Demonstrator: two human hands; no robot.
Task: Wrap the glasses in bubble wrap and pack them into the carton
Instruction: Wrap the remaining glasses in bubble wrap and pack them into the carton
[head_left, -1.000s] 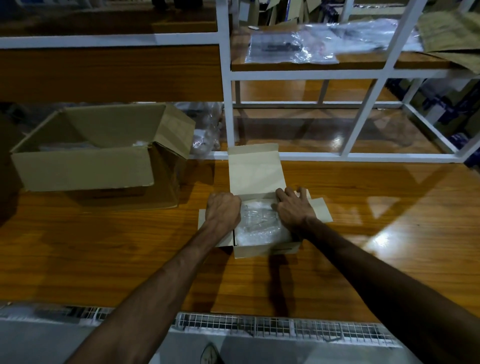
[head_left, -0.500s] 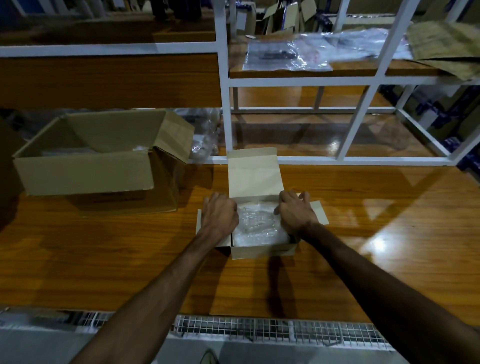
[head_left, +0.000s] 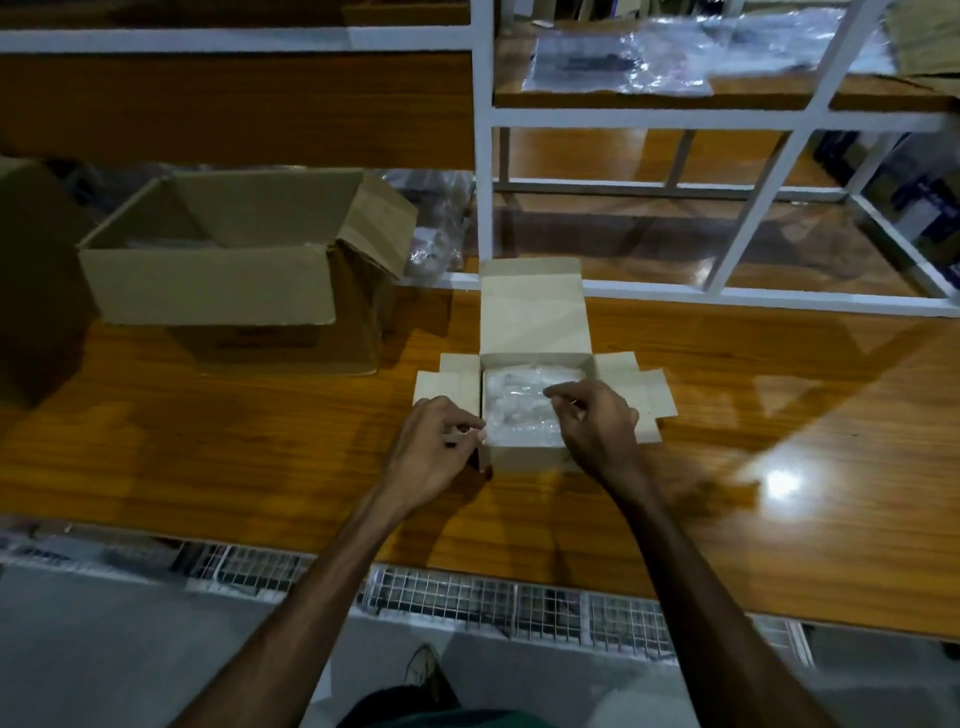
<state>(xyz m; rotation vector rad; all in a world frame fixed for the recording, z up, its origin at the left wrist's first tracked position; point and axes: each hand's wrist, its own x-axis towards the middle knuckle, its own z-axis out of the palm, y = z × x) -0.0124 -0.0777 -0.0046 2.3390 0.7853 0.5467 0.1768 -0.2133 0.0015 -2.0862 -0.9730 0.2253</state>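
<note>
A small open carton stands on the wooden table, its lid flap upright at the back and its side flaps spread flat. A bundle of bubble wrap with the glasses inside fills it; the glasses themselves are hard to make out. My left hand sits at the carton's near left corner, fingers curled, pinching the wrap's edge. My right hand hovers over the right side of the bundle, its fingertips pinching the wrap near the middle.
A large open cardboard box stands to the left on the table. A white metal shelf frame rises behind the carton, with plastic bags on its upper board. More clear wrapping lies behind the large box.
Both hands have lifted from pressing down into the carton and now pinch the wrap. The side flaps, earlier under the hands, lie spread outward. The view has tilted a little.
</note>
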